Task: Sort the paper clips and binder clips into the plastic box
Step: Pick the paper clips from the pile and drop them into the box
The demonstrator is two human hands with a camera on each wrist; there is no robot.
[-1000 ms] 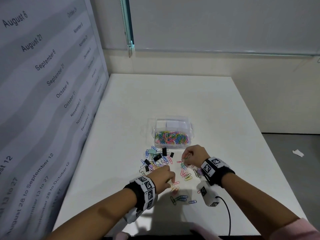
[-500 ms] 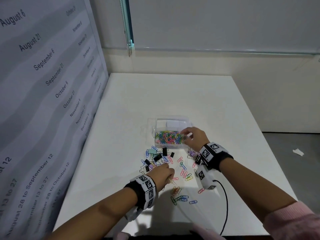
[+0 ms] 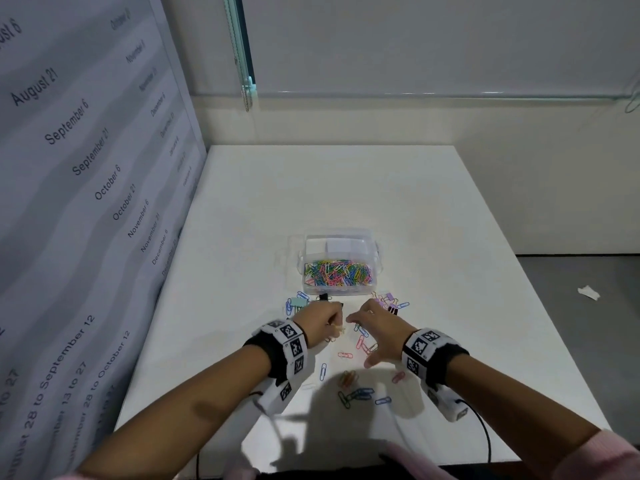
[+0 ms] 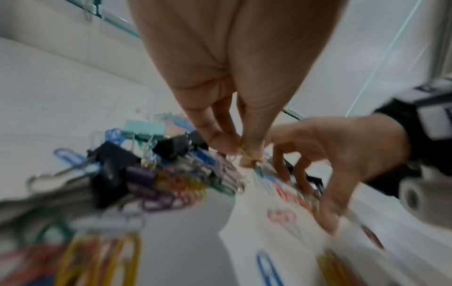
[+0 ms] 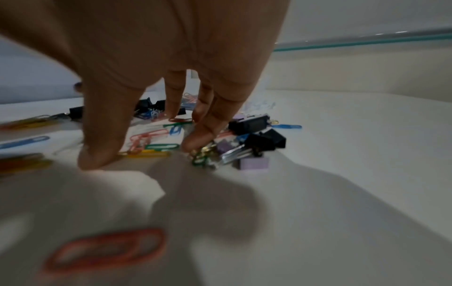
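Observation:
The clear plastic box (image 3: 375, 258) stands mid-table, its near compartment full of coloured paper clips (image 3: 337, 273). Loose paper clips (image 3: 356, 393) and binder clips, mint (image 3: 298, 302), black (image 3: 323, 297) and lilac (image 3: 388, 299), lie just in front of it. My left hand (image 3: 334, 323) pinches a yellow paper clip (image 4: 247, 154) between thumb and fingertips, just above the pile. My right hand (image 3: 358, 341) hovers beside it with fingers spread downward, thumb tip on the table, holding nothing. Its fingertips (image 5: 193, 143) touch small clips next to black binder clips (image 5: 265, 140).
A banner (image 3: 86, 202) printed with dates runs along the table's left side. The white table (image 3: 346, 188) stretches bare beyond the box. A black cable (image 3: 485, 434) hangs at the front right edge. A paper scrap (image 3: 588, 292) lies on the floor, right.
My right hand reached to the box, then came back down over the loose clips with fingers spread. My left hand shifted slightly forward, still pinching at the pile.

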